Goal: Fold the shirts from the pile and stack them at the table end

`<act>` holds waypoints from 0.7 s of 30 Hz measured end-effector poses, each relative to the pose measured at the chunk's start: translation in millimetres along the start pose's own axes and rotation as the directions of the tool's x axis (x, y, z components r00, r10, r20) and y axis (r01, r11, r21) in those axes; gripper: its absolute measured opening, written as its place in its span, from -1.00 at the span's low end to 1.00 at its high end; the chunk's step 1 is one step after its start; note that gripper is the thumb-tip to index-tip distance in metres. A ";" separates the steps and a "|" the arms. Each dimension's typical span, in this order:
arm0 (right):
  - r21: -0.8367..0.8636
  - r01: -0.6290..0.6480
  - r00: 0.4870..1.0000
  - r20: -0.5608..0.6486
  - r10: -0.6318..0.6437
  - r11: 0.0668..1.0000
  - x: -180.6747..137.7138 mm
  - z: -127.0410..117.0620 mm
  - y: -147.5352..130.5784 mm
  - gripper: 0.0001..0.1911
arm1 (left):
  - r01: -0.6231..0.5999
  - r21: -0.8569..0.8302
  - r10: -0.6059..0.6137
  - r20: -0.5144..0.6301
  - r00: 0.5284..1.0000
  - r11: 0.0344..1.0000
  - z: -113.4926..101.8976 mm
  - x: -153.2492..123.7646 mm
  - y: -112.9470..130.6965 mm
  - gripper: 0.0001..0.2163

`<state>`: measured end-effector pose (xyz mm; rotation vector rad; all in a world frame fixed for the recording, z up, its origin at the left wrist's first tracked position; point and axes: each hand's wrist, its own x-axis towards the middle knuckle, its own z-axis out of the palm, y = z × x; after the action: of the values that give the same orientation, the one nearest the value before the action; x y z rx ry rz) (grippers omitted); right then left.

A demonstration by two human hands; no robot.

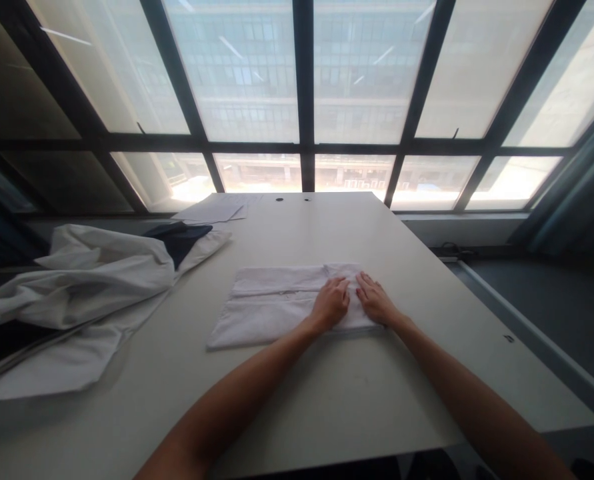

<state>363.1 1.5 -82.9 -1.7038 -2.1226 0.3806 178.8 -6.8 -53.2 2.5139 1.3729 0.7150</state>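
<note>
Pale table, long, running far to a dark-framed window wall. Folded white cloth, flat at table centre. Left hand and right hand, side by side on the cloth's right end, fingers spread flat, gripping nothing. Loose white garments with a dark cloth, left edge. Paper sheets, far left.

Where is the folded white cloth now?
Head view: the folded white cloth lies on the table under the left hand and right hand, right of the crumpled garment.
</note>
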 end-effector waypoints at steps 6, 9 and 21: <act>-0.123 0.044 0.995 0.092 -0.033 0.991 -0.2 -3.3 -0.3 -0.34 | 0.279 -0.024 -0.280 -0.099 0.955 0.960 -6.9 6.2 -14.3 -0.56; -0.126 0.062 0.994 0.098 -0.050 0.990 0.5 -4.6 1.0 -0.34 | 0.323 -0.140 -0.333 -0.048 0.942 0.936 -4.9 8.7 -18.6 -0.56; 0.009 0.008 1.000 0.019 -0.008 1.000 3.5 -5.9 6.8 -0.37 | 0.237 -0.009 -0.237 -0.091 0.967 0.972 -12.6 6.1 -14.5 -0.64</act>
<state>371.1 6.2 -80.3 -1.6926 -2.1374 0.4055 164.7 5.5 -45.9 2.2890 1.6692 0.7862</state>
